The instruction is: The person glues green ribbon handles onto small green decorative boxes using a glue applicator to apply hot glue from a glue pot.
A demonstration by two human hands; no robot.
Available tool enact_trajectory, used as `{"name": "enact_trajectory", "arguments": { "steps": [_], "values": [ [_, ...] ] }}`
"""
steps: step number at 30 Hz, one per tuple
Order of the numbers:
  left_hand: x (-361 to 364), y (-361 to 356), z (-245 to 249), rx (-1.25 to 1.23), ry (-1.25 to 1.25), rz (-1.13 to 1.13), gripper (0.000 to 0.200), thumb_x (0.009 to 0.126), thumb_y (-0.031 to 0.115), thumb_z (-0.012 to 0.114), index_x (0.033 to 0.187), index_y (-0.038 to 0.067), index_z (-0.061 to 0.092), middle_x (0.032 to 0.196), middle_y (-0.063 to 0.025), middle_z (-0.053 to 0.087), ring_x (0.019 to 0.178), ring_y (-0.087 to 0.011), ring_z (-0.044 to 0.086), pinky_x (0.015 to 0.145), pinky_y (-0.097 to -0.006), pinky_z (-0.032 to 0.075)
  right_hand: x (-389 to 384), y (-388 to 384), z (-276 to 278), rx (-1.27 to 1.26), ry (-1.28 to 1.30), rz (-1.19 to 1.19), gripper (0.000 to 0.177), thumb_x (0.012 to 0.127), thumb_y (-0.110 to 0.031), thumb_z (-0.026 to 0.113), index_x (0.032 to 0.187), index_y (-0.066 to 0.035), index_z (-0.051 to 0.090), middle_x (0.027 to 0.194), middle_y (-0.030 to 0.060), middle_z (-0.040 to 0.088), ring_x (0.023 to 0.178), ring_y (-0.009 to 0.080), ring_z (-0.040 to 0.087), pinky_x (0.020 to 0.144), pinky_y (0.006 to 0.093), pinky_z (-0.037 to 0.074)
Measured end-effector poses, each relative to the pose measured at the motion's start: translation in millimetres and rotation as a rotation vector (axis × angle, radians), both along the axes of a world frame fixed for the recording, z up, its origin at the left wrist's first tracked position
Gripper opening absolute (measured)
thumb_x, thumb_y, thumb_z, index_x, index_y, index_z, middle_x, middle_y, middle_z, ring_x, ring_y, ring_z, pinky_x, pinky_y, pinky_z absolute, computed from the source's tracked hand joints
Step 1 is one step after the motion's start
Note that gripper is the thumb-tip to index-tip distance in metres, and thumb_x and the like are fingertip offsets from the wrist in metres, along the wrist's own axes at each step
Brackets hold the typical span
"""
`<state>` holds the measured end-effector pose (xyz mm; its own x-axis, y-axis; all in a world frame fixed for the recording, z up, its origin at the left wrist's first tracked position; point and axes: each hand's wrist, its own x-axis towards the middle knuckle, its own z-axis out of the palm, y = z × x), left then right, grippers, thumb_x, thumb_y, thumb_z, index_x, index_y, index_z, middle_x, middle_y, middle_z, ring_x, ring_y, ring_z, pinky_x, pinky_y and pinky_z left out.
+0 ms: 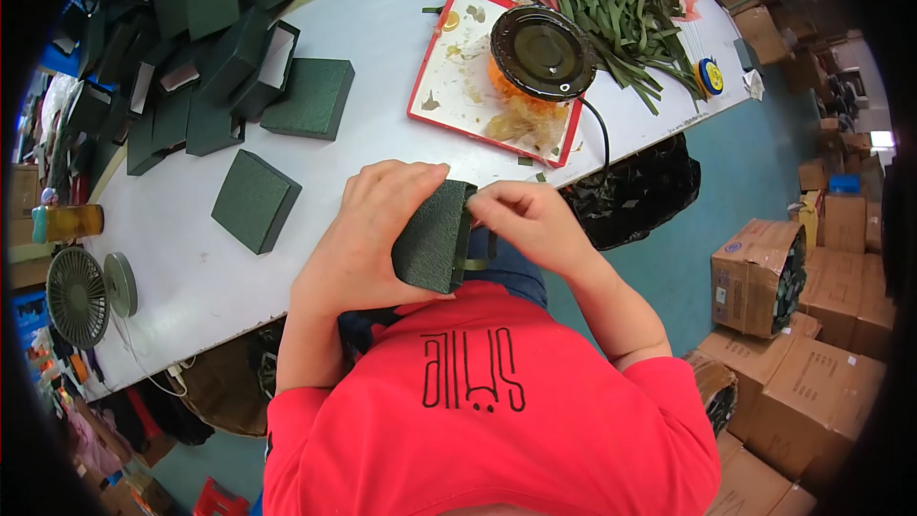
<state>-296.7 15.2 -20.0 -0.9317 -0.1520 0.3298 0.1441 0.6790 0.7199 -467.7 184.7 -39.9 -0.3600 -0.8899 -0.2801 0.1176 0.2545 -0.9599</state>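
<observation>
Wrapped round a dark green textured box (pixel 432 239) is my left hand (pixel 368 234), its fingers on the top edge and thumb at the bottom. My right hand (pixel 525 215) pinches at the box's right side, near the upper corner; what lies between its fingertips is too small to make out. A short green ribbon (pixel 475 265) sticks out from the box's lower right side. Two more green boxes, one (pixel 256 201) lower and one (pixel 309 97) higher, lie on the white table (pixel 382 134) to the left.
Many green boxes (pixel 215 2) are piled at the back left. A red-rimmed tray (pixel 435 100) holds a round black-topped pot (pixel 543 53) with a cable. Green ribbons (pixel 611 5) lie behind it. A fan (pixel 78 296) stands left; cartons (pixel 812 392) are stacked right.
</observation>
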Motion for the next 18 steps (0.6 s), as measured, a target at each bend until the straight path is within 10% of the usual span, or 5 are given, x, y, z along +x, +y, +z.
{"name": "enact_trajectory", "arguments": {
  "steps": [3,7,18],
  "values": [
    [-3,6,7,-0.029,-0.038,0.009,0.100,0.052,0.027,0.092,0.139,0.005,0.049,0.136,-0.0135,0.054,0.123,-0.0378,0.049,0.104,-0.0485,0.037,2,-6,10,0.118,0.081,0.049,0.030,0.095,-0.022,0.067,0.079,0.003,0.069,0.063,0.0013,0.063,0.063,0.0037,0.054,0.057,0.0261,0.045],
    [3,4,4,-0.125,-0.088,0.118,0.098,0.051,0.028,0.092,0.139,0.007,0.052,0.134,-0.0146,0.053,0.123,-0.0383,0.048,0.104,-0.0495,0.035,-3,1,13,0.068,-0.185,-0.027,0.030,0.104,-0.026,0.058,0.111,0.000,0.070,0.069,-0.0058,0.054,0.055,0.0027,0.043,0.049,0.0211,0.033],
    [29,-17,-2,-0.290,-0.425,0.540,0.072,0.075,0.033,0.081,0.140,0.013,0.056,0.122,-0.0158,0.055,0.114,-0.0342,0.050,0.100,-0.0443,0.040,-117,44,-15,-0.324,0.247,-0.903,0.034,0.103,-0.028,0.059,0.090,0.000,0.073,0.088,0.0086,0.072,0.050,0.0028,0.042,0.045,0.0200,0.030]
  ]
}}
